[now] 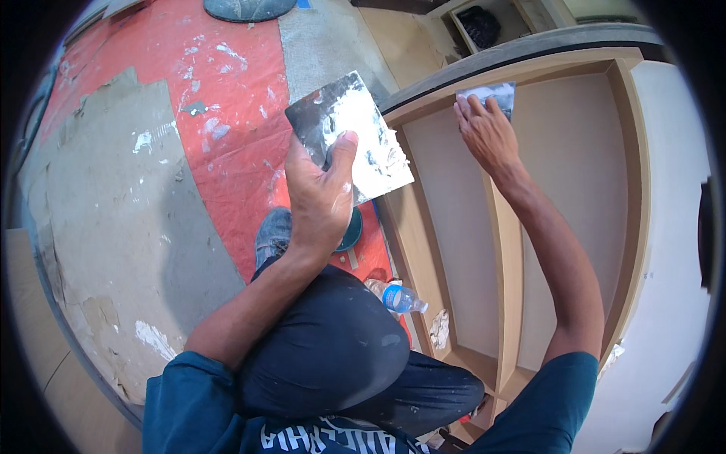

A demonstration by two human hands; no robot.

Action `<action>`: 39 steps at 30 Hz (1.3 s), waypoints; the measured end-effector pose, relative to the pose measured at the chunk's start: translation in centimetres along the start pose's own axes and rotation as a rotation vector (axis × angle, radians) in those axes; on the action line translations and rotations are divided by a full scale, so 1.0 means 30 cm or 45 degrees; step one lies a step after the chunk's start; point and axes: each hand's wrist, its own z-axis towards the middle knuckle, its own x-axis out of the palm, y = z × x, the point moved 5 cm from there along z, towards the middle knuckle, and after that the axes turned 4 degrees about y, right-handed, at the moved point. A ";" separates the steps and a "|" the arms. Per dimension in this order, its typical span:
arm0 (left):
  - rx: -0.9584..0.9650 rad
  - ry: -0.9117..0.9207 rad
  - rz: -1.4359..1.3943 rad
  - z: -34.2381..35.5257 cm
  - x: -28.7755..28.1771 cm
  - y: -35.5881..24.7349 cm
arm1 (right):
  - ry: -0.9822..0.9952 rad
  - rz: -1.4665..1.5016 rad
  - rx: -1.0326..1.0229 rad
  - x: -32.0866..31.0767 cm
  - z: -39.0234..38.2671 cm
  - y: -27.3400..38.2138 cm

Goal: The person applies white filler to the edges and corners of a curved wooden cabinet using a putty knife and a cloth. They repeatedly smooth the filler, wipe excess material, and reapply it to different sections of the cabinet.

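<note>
My left hand (319, 198) grips a dark flat plate (308, 115), its thumb on top. A thick layer of white putty (367, 144) covers much of the plate's face. Farther right, my right hand (488, 135) holds a small flat putty knife (507, 92) with whitish smears, fingers spread over its blade. This blade is against the upper part of a wooden shelf frame (505, 250), near the top of its middle divider. Where the blade's edge meets the wood is hidden by my fingers.
A water bottle (403, 298) stands or leans beside my knee. Behind my left wrist is a green bucket (350, 231), partly hidden. Red sheeting (234, 144) and putty-spattered cardboard (113, 219) cover the floor. A dark round lid-like thing (249, 7) lies at the far edge.
</note>
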 end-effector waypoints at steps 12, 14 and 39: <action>0.066 -0.012 -0.026 0.006 -0.035 -0.041 | 0.124 0.090 0.038 -0.013 -0.015 0.002; 0.031 -0.044 -0.051 0.002 -0.019 -0.042 | 0.133 0.256 0.068 -0.025 -0.026 -0.007; 0.005 -0.029 -0.119 -0.007 -0.008 -0.026 | 0.135 0.185 0.118 -0.054 0.022 -0.007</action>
